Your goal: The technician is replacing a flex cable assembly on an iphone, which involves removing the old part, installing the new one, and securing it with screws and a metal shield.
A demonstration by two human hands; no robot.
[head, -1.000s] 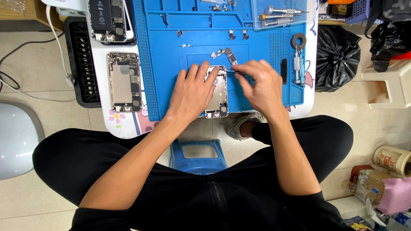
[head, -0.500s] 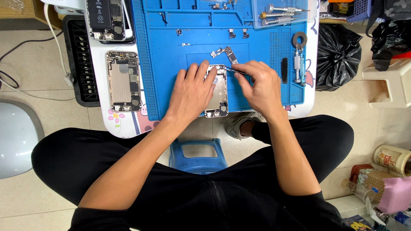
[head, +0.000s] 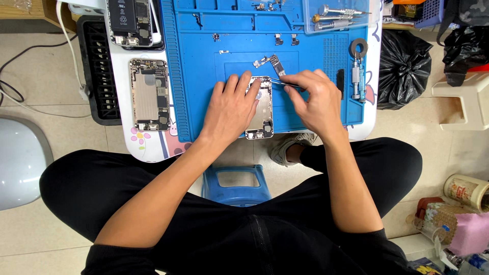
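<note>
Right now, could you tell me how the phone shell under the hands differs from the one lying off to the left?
The phone shell under the hands lies on the blue mat, pinned by the left hand while the right hand works tweezers at its top. The left phone shell lies untouched on the white table. Both lie open, insides up.

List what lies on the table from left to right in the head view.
Black slotted tray → opened phone shell off the mat → left hand → phone shell being worked on → right hand holding tweezers → upright screwdriver.
</note>
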